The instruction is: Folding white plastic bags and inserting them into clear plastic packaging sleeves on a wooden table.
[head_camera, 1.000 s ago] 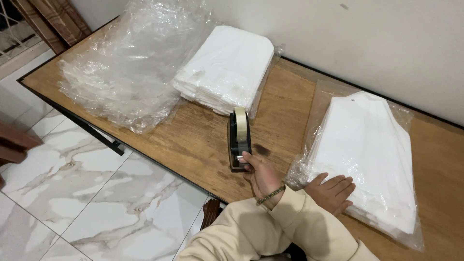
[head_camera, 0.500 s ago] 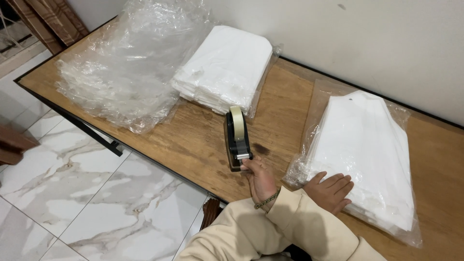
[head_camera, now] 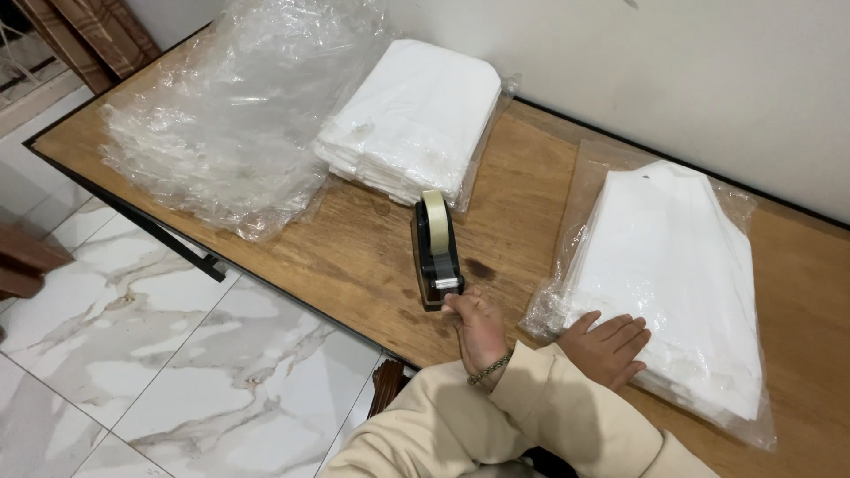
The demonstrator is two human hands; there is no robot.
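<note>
A black tape dispenser (head_camera: 436, 257) with a roll of clear tape stands on the wooden table (head_camera: 354, 257). My left hand (head_camera: 476, 329), with a bead bracelet on the wrist, has its fingers pinched at the dispenser's near cutter end, on the tape's end. My right hand (head_camera: 609, 347) lies flat, fingers apart, on the near corner of a folded white garment in a clear plastic bag (head_camera: 673, 274), to the right of the dispenser. Cream sleeves cover both of my forearms.
A stack of folded white garments (head_camera: 416, 115) lies behind the dispenser. A heap of empty clear plastic bags (head_camera: 221, 124) fills the table's left end. A white wall runs along the far edge. Marble floor tiles (head_camera: 177, 381) and a brown shape (head_camera: 27, 265) show at left.
</note>
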